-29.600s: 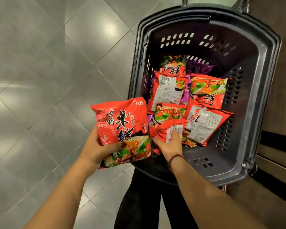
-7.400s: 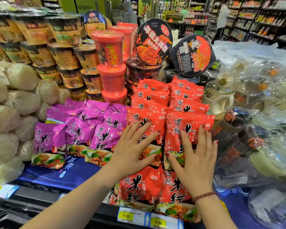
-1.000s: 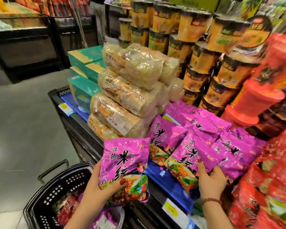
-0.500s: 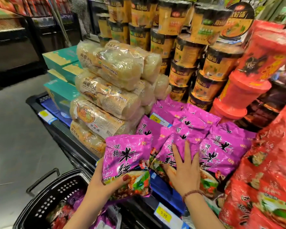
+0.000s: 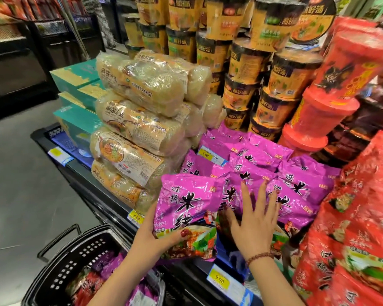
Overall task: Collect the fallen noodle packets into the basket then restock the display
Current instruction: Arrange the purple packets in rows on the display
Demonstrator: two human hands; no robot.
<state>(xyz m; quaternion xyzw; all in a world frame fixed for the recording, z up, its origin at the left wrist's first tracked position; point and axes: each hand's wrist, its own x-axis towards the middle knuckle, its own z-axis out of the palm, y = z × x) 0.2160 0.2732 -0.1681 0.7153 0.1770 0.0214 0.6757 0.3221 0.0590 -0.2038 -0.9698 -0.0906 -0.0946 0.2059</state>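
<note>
1. A purple noodle packet (image 5: pixel 186 206) is gripped at its lower edge by the left hand (image 5: pixel 150 237), with the thumb across its front.
2. The right hand (image 5: pixel 254 224) is laid flat, fingers spread, on the display's stacked purple packets (image 5: pixel 296 191) just beside it.
3. Red and purple packets are held in the black basket (image 5: pixel 80 259) below.

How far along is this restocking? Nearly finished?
Partly. Done: rows of purple packets and red packets lie on the display. In hand: the left hand grips one purple packet; the right hand presses flat on the shelved ones. Left: remaining packets sit in the basket.
</note>
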